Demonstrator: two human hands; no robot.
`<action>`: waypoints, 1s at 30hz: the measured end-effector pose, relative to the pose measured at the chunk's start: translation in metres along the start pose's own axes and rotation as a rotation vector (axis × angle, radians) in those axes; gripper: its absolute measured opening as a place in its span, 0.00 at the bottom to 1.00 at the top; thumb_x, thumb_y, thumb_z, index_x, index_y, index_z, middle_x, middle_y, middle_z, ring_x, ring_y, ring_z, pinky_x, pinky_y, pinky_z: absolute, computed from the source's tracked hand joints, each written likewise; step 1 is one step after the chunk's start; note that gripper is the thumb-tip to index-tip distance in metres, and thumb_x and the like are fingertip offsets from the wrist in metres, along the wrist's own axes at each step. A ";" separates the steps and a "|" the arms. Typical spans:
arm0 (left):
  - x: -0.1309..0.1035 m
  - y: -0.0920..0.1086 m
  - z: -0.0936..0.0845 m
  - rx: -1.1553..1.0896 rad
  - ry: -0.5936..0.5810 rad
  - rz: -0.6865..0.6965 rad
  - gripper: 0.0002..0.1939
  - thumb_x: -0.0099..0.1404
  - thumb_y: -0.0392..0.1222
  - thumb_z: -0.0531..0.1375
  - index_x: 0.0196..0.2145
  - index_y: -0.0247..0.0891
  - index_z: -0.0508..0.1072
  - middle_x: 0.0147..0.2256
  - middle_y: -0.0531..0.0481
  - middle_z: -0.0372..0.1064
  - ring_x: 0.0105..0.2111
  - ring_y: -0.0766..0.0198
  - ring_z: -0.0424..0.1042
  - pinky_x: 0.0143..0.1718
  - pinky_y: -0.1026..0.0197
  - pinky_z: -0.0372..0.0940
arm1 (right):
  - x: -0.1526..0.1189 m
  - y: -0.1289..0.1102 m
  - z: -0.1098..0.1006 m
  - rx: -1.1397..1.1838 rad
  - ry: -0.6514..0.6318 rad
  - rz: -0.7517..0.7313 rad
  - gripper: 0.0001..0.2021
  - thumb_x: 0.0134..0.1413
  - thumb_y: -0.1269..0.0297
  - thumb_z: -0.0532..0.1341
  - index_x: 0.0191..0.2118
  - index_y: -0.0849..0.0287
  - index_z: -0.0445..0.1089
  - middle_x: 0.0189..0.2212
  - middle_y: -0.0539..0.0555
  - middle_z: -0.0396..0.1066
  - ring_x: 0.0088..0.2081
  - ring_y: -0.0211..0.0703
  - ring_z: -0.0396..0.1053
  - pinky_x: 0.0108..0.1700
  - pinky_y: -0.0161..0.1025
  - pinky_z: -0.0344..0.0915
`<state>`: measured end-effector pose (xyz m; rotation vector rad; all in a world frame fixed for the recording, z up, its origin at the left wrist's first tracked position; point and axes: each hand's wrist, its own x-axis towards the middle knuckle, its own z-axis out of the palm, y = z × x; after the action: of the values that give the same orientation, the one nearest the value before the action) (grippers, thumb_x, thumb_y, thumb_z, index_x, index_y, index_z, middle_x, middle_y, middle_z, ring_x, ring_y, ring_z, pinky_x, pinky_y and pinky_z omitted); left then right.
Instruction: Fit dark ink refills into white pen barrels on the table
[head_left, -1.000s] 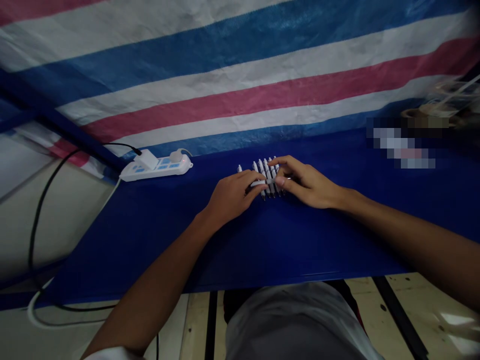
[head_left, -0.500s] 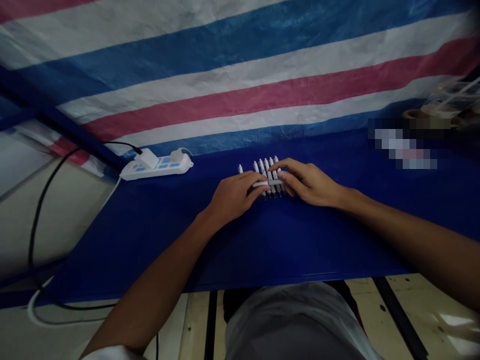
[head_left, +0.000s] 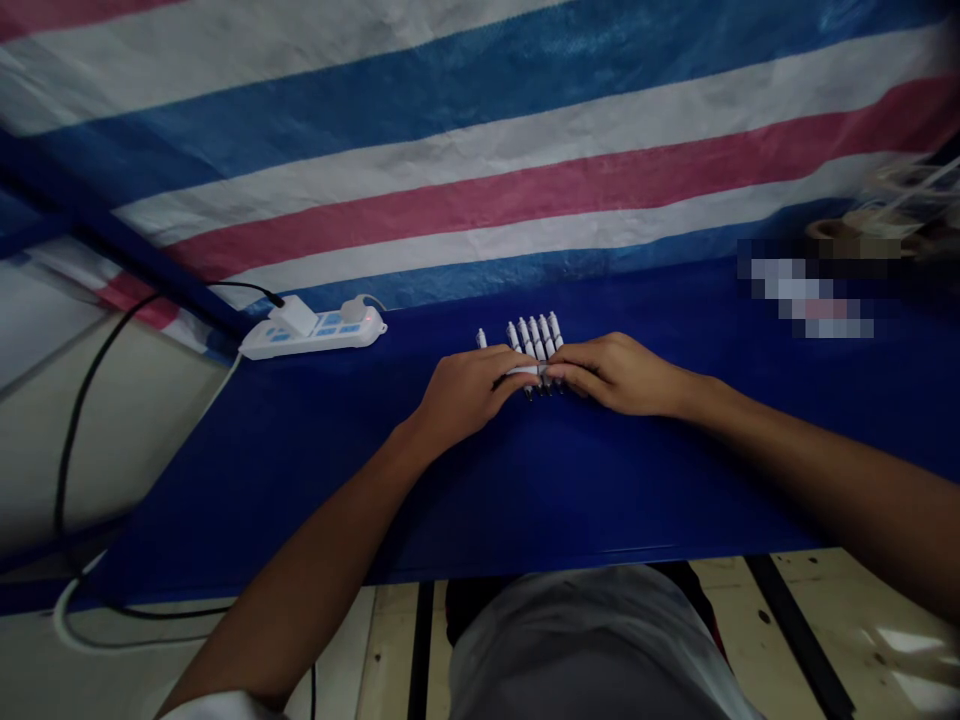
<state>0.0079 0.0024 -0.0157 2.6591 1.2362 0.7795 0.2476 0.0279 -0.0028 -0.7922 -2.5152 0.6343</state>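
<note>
A white pen (head_left: 525,370) lies crosswise between my two hands, above a row of pens. My left hand (head_left: 469,388) pinches its left part between thumb and fingers. The thumb and fingers of my right hand (head_left: 616,375) are closed on its right end. Several white pens (head_left: 533,335) with dark tips stretch side by side on the blue table, their lower parts partly hidden by the held pen and my fingers. One more pen (head_left: 481,337) lies apart to the left, mostly covered by my left hand.
A white power strip (head_left: 315,334) with plugs and a black cable sits at the table's back left. Behind the blue table (head_left: 585,490) hangs a striped sheet (head_left: 450,205). Blurred items, including brown rolls (head_left: 832,232), are at the back right.
My right hand's fingers have come down and closed on the held pen's right end; before, they were spread over the row. My left hand has hardly moved.
</note>
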 end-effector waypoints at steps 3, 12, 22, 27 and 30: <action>0.001 0.001 -0.001 -0.030 -0.018 0.018 0.16 0.77 0.53 0.55 0.49 0.49 0.82 0.38 0.53 0.81 0.38 0.63 0.79 0.37 0.63 0.65 | 0.001 -0.001 0.000 0.083 -0.035 0.029 0.20 0.72 0.54 0.50 0.32 0.57 0.70 0.18 0.45 0.64 0.20 0.35 0.60 0.30 0.37 0.56; 0.010 -0.003 -0.015 -0.641 0.196 -0.362 0.22 0.59 0.48 0.72 0.50 0.39 0.79 0.37 0.50 0.80 0.31 0.65 0.77 0.32 0.63 0.72 | 0.001 -0.003 0.002 0.264 0.060 0.132 0.26 0.73 0.43 0.46 0.30 0.57 0.66 0.20 0.46 0.64 0.20 0.34 0.60 0.27 0.35 0.57; 0.014 -0.006 0.003 -1.190 0.477 -0.454 0.34 0.60 0.52 0.72 0.60 0.47 0.67 0.41 0.50 0.80 0.44 0.59 0.81 0.39 0.62 0.76 | 0.000 -0.006 -0.003 0.240 0.157 0.155 0.29 0.70 0.36 0.45 0.32 0.57 0.64 0.22 0.46 0.59 0.24 0.36 0.58 0.29 0.36 0.55; 0.014 -0.010 0.000 -1.087 0.506 -0.493 0.27 0.59 0.53 0.73 0.53 0.46 0.70 0.38 0.52 0.80 0.37 0.59 0.82 0.31 0.64 0.76 | 0.001 -0.005 -0.005 0.191 0.174 0.122 0.24 0.70 0.43 0.51 0.31 0.57 0.65 0.23 0.46 0.61 0.25 0.36 0.59 0.30 0.36 0.56; 0.015 -0.011 0.001 -1.067 0.519 -0.516 0.24 0.59 0.51 0.73 0.49 0.43 0.72 0.37 0.51 0.80 0.34 0.61 0.82 0.29 0.65 0.76 | 0.002 -0.004 -0.004 0.149 0.174 0.088 0.21 0.71 0.48 0.52 0.32 0.58 0.68 0.23 0.46 0.63 0.24 0.35 0.60 0.30 0.36 0.56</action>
<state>0.0086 0.0204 -0.0135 1.2703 1.0436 1.5032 0.2466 0.0274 0.0026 -0.8675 -2.2589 0.7390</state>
